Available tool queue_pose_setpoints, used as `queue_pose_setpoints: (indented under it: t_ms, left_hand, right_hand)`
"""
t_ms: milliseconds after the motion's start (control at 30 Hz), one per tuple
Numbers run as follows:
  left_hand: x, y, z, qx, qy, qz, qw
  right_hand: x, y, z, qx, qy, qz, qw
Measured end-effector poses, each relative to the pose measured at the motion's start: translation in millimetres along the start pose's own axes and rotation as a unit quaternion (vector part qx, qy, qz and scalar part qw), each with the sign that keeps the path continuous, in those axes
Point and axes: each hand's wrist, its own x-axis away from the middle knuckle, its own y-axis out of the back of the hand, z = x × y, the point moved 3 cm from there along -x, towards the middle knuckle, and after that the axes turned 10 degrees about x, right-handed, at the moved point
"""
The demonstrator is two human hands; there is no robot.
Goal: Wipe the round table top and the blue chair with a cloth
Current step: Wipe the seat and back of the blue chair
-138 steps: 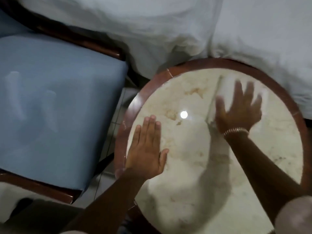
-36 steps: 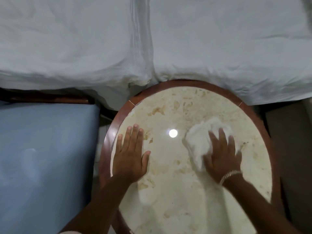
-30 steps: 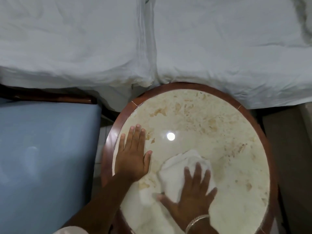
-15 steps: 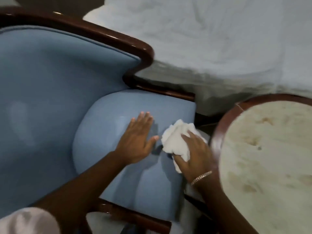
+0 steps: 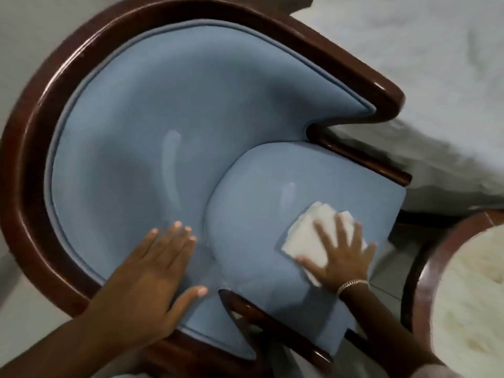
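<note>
Folded white cloth [image 5: 313, 236], long axis running near-left to far-right, lies on the blue chair [image 5: 169, 137] seat under the right hand [image 5: 341, 257], fingers [image 5: 323, 233] spread flat; left hand [image 5: 152, 282] flat, empty.

cloth [image 5: 308, 238]: table → chair seat [image 5: 253, 214] | left hand [image 5: 152, 276]: table → chair

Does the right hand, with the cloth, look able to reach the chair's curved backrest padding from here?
Probably yes: the right hand presses the cloth flat on the seat cushion, and the blue backrest padding beyond lies open, with nothing between.
</note>
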Motion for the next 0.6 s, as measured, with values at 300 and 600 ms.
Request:
queue_pose_setpoints:
  t_ms: [300,600]
  left_hand:
    - [21.8,0.0,-10.9,-0.005,0.033,-0.070,0.997]
    - [25.2,0.8,-12.7,0.002,0.054,-0.074,0.996]
  right_hand:
    - [-95.1,23.1,143.2,-0.079,0.007,-0.023,0.997]
    - [2.8,0.2,-42.9,-0.095,-0.200,0.002,0.975]
